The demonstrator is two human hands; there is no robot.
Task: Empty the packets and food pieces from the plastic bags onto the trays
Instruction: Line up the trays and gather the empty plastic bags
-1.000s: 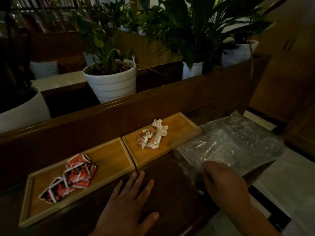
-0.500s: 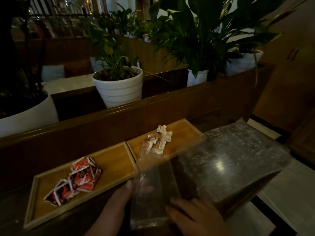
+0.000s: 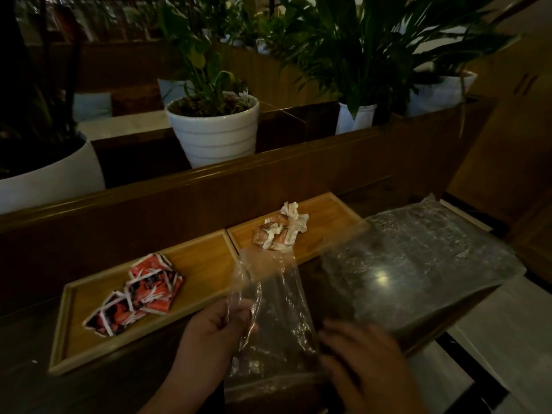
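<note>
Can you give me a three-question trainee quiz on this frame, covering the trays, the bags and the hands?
1. True or false: the red packets lie on the left tray.
2. Which hand pinches the small clear bag? A) left hand B) right hand C) neither
3. Fill in: the big clear bag lies flat, its corner over the right tray, which holds the pale food ______.

Key: 1 true; 2 A; 3 pieces. The right hand is blurred beside the small bag, so its grip cannot be told.
</note>
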